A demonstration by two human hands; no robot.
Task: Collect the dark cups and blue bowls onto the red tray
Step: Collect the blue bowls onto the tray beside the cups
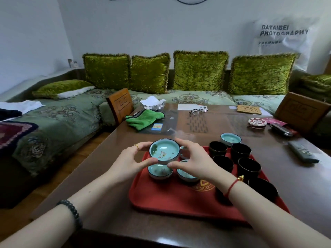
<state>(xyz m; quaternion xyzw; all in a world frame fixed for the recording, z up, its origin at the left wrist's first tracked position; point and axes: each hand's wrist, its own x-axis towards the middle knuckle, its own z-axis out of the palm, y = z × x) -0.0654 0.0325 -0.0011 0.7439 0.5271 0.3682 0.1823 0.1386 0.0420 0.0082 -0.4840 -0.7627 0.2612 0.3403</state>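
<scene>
- Above the far-left corner of the red tray point(179, 199), both hands grasp one blue bowl point(164, 151): the left hand point(129, 160) pinches its rim from the left, thumb near and fingers far, and the right hand point(193, 161) does the same from the right.
- That bowl is lifted clear of the tray and tilted a little toward the camera, showing a painted pattern inside.
- On the tray below it sit a second blue bowl point(160, 171) at the left and a third blue bowl point(186, 174) just beside it, partly under the right hand.
- A sliver of what looks like a fourth bowl point(183, 151) shows between the held bowl and the right fingers; it is too hidden to be sure.
- One last blue bowl point(230, 138) stands on the wooden table point(111, 176), just beyond the tray's far edge, still to be collected.
- Dark cups: six are in view, counted as a far-left cup point(217, 149), a far-right cup point(240, 152), a middle-left cup point(223, 162), a middle-right cup point(249, 167), a near-right cup point(263, 188) and a near cup point(220, 195) largely behind the right wrist.
- All six seem to be on the tray's right side, though the two far ones stand right at its edge.
- Judged from this, the task is close to finished: the held bowl needs setting down and the stray bowl needs fetching.
</scene>
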